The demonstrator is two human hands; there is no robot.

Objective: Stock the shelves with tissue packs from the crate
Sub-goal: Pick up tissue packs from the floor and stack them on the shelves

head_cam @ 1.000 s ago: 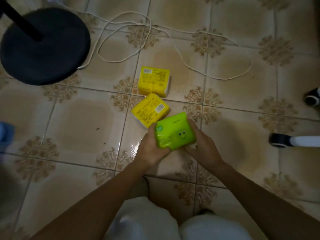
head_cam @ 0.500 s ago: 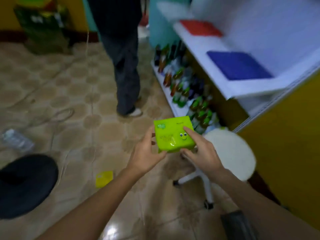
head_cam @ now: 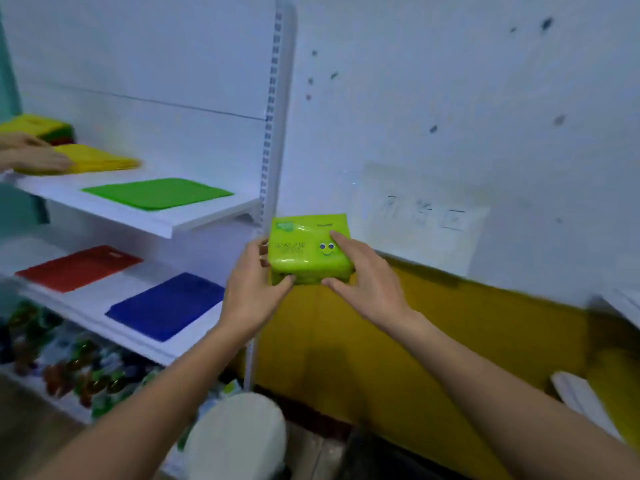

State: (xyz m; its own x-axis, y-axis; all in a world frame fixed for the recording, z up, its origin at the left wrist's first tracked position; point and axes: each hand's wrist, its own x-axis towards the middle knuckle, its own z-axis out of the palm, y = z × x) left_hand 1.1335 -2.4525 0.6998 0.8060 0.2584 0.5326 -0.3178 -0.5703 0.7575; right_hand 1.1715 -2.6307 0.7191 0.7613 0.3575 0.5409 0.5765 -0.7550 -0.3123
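My left hand (head_cam: 254, 289) and right hand (head_cam: 363, 282) both grip one green tissue pack (head_cam: 308, 249), held in the air mid-frame, just right of the shelves (head_cam: 166, 226). At nine o'clock they show coloured mats (head_cam: 156, 192) but no packs I can make out, so I judge stocking barely begun. The crate is out of view; goods (head_cam: 69, 368) at seven o'clock are blurred.

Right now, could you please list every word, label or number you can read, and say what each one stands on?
On the lime-green plastic tissue pack, gripped by the left hand and right hand: a small corner logo and pale print beside a smiley face, too blurred to read.
On the white paper sheet on the wall: faint handwritten marks, too blurred to read.
Nothing else shows text.
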